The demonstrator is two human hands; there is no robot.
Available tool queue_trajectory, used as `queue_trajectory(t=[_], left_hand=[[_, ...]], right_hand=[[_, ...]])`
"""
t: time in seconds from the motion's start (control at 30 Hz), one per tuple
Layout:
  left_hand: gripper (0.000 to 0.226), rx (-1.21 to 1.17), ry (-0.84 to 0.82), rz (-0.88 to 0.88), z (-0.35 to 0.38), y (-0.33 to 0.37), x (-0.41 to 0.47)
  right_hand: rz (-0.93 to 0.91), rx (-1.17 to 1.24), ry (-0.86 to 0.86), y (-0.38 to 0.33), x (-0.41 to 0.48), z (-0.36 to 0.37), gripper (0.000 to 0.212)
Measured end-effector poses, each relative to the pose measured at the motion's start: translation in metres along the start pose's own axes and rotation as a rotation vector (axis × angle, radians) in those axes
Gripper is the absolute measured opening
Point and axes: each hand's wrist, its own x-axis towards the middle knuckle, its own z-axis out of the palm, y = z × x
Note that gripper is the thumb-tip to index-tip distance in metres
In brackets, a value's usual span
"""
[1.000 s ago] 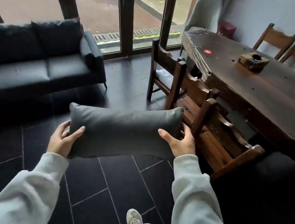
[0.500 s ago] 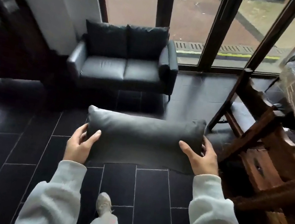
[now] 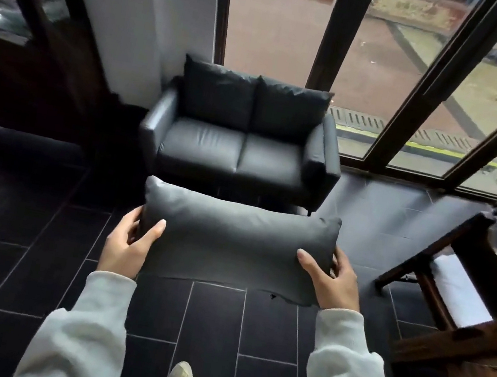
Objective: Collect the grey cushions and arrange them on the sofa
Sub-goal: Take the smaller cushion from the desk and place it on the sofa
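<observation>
Grey cushion (image 3: pixel 236 242) clear of sofa (image 3: pixel 240 153)

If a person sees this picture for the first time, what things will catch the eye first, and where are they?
First comes the long grey cushion in the middle, held at its two ends by the left hand and the right hand above the dark tiled floor. Straight behind it stands a dark two-seat sofa with bare seats, set against tall windows. A wooden chair stands at the right edge.
</observation>
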Motion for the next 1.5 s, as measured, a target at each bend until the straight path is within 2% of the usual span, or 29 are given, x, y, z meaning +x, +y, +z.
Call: queue_trajectory(t=[0.1, 0.33, 0.57, 0.6, 0.7, 0.97, 1.03, 1.17, 1.33, 1.5], left_hand=[[0.043, 0.015, 0.001, 0.007, -0.006, 0.010, 0.053], [0.044, 0.011, 0.011, -0.019, 0.002, 0.013, 0.165], [0.049, 0.007, 0.080, -0.042, 0.036, 0.016, 0.306], [0.053, 0.016, 0.089, -0.052, 0.040, 0.020, 0.327], [0.060, 0.023, 0.124, -0.088, 0.048, 0.033, 0.392], [0.061, -0.046, 0.257, -0.150, 0.051, 0.056, 0.529], [0.061, -0.079, 0.286, -0.181, 0.050, 0.051, 0.559], [0.065, -0.127, 0.315, -0.249, 0.046, 0.035, 0.627], [0.068, -0.158, 0.309, -0.338, 0.047, 0.005, 0.727], [0.064, -0.189, 0.315, -0.485, 0.054, -0.031, 0.808]], right_hand=[[-0.019, 0.031, -0.003, -0.020, 0.036, 0.038, 0.049], [0.013, 0.020, -0.002, -0.044, 0.135, 0.107, 0.058], [0.003, -0.006, -0.071, -0.080, 0.290, 0.184, 0.074], [0.005, -0.005, -0.092, -0.088, 0.314, 0.197, 0.073], [-0.021, -0.001, -0.149, -0.112, 0.387, 0.234, 0.053], [-0.043, -0.019, -0.300, -0.183, 0.536, 0.343, 0.088], [-0.043, -0.056, -0.336, -0.188, 0.567, 0.372, 0.092], [-0.031, -0.129, -0.384, -0.193, 0.632, 0.435, 0.077], [-0.025, -0.198, -0.404, -0.202, 0.714, 0.513, 0.085], [0.037, -0.270, -0.457, -0.204, 0.796, 0.589, 0.078]])
